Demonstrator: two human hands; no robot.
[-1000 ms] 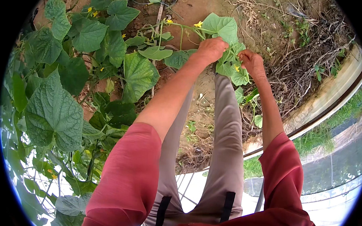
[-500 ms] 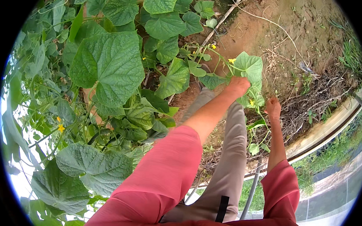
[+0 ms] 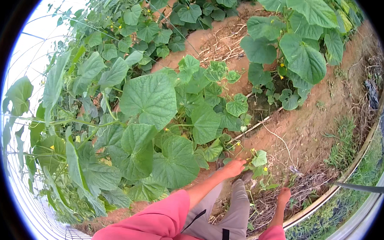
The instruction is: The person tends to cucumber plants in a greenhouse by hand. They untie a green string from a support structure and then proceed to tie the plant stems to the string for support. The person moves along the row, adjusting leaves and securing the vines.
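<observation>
A thin cucumber vine (image 3: 260,159) with pale green leaves and small yellow flowers trails over the soil in front of my legs. My left hand (image 3: 235,167) is closed at this vine, its fingers against the stem and leaves; the exact grip point is hidden. To the right and a little nearer, my right hand (image 3: 284,195) is curled into a fist beside the vine's trailing end. Whatever that fist may hold is too small to make out. Left of my left arm, broad cucumber leaves (image 3: 175,162) crowd close.
A thin pale pipe (image 3: 260,123) runs along the soil by the plants. Another leafy cucumber plant (image 3: 304,56) stands ahead. Dry stems (image 3: 311,179) lie along the right, beside a curved pale edging (image 3: 321,207). A grey bar (image 3: 360,187) juts in from the right.
The view has tilted up and shows more of the rows ahead, so both hands appear lower in the picture. My left hand now lies at the left side of the vine's leaves; the right stays fisted.
</observation>
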